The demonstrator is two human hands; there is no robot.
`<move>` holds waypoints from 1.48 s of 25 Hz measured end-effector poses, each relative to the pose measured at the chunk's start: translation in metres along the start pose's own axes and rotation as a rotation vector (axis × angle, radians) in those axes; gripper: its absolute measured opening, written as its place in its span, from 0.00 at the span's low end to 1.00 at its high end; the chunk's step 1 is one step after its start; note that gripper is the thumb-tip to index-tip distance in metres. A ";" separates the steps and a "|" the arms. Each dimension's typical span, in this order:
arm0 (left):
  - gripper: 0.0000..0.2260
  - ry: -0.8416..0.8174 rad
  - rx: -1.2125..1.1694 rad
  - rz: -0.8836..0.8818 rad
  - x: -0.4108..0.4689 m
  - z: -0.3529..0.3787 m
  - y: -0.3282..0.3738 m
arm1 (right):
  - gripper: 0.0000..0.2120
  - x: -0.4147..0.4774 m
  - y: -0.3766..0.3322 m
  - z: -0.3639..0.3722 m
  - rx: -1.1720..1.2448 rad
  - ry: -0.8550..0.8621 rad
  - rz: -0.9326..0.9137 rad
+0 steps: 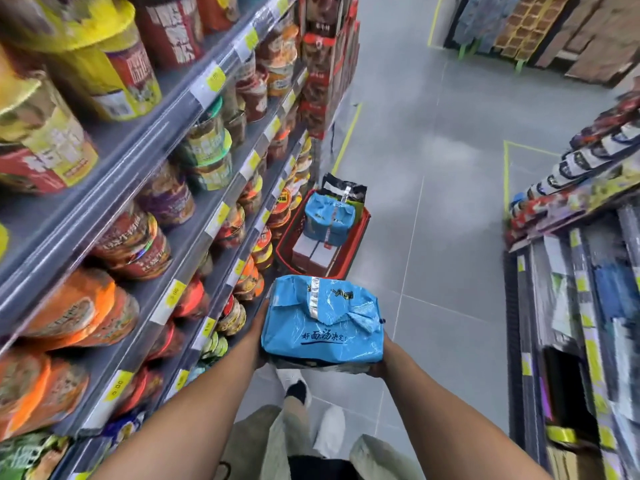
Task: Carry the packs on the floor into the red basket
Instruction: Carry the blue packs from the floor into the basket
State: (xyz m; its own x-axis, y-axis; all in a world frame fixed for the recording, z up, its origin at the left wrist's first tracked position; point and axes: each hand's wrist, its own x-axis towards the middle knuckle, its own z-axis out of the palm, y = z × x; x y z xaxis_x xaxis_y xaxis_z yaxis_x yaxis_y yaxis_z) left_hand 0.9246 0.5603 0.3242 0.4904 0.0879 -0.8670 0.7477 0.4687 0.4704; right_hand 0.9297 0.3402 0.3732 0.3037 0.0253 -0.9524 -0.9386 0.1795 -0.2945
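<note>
I hold a blue noodle pack point(322, 323) in front of me, with a dark pack point(322, 367) stacked under it. My left hand point(259, 337) grips the stack's left side and my right hand point(382, 362) its right side; the fingers are mostly hidden beneath. Ahead on the floor, by the left shelf, stands the red basket point(360, 233). In it lie another blue pack point(329, 216), a black pack point(343, 190) and two red-and-white boxes point(313, 252).
Shelves of cup noodles point(138, 188) run along the left. A lower rack of packaged goods point(581, 271) lines the right. Grey tiled floor point(450, 188) with yellow tape lines lies between. My feet point(311, 403) are below the packs.
</note>
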 end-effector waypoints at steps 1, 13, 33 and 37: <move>0.18 0.016 -0.025 0.004 0.011 0.008 0.015 | 0.18 0.010 -0.016 0.003 0.008 -0.004 -0.014; 0.19 -0.022 0.003 -0.089 0.133 0.044 0.148 | 0.17 0.091 -0.157 0.063 0.046 0.115 0.004; 0.29 0.031 0.188 -0.340 0.320 0.150 0.223 | 0.29 0.299 -0.308 0.066 0.152 0.081 0.178; 0.25 0.094 0.245 -0.283 0.374 0.149 0.232 | 0.17 0.336 -0.323 0.083 0.155 0.114 0.152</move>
State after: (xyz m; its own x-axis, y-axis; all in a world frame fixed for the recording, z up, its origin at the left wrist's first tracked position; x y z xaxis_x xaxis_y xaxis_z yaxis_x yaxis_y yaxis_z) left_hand 1.3479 0.5709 0.1334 0.2145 0.0703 -0.9742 0.9380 0.2633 0.2255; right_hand 1.3487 0.3722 0.1544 0.1326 -0.0461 -0.9901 -0.9330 0.3315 -0.1404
